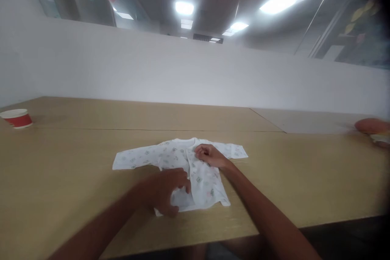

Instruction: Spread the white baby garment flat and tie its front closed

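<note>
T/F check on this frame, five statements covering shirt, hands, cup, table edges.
1. The small white printed shirt lies spread flat on the wooden table. True.
2. The left hand rests on the shirt's lower hem. True.
3. The right hand is lifted clear of the shirt. False: it rests on the shirt's front near the neckline, fingers curled on the fabric.
4. The red and white cup stands at the table's far right. False: it stands at the far left.
5. An orange rounded object sits at the right edge. True, though it is too blurred to identify.
</note>
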`<state>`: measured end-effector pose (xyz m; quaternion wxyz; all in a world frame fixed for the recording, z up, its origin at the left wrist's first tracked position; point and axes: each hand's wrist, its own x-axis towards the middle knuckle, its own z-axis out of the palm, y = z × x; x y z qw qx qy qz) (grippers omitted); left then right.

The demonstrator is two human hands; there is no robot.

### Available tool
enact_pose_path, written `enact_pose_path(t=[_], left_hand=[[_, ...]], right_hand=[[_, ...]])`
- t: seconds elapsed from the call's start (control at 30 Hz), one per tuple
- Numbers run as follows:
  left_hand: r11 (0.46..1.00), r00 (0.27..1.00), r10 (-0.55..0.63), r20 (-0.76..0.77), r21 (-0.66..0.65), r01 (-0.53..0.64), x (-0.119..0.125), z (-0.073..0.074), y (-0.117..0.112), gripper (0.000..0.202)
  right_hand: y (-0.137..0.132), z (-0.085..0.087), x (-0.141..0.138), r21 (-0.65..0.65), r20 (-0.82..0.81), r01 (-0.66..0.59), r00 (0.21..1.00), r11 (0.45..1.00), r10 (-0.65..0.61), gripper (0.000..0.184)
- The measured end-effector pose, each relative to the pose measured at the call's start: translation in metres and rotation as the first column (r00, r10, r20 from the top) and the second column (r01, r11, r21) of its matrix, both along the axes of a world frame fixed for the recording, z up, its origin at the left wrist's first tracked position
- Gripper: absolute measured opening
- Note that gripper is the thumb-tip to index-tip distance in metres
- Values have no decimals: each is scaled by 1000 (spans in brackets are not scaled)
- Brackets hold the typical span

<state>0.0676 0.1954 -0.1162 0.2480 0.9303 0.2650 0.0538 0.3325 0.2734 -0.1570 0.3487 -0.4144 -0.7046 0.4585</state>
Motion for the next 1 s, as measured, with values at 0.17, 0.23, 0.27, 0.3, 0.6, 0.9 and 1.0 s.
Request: enact_pose_path(t=[0.17, 0.23, 0.27, 0.3, 0.6, 0.9, 1.0], left_hand=[[997, 984, 60, -170, -28, -66, -7, 22, 2, 60], [996, 969, 90, -229, -6, -94, -5, 23, 2, 59], [995, 968, 96, -233, 4, -98, -4, 22, 2, 56], [995, 970, 102, -219, 16, -101, -3, 20, 3, 50], [988, 986, 155, -53, 8, -155, 0, 19, 4, 14], [965, 946, 179, 272, -233, -116, 38, -5, -25, 12], [959, 942, 181, 284, -263, -105, 43, -14, -31, 21]], right_hand=[[-1, 2, 1, 28, 39, -12, 999, 1000, 11, 42], [-5, 5, 0, 85, 84, -37, 996, 996, 30, 34], [-9, 7, -2, 120, 119, -56, 992, 991, 42, 34], [-13, 9, -5, 156, 159, -78, 986, 985, 53, 38], [-53, 21, -44, 311, 554, -139, 830, 940, -60, 29], [-28, 37, -6, 26, 194, -242, 953, 970, 232, 31], [-24, 45, 2, -81, 78, -274, 957, 958, 280, 40]])
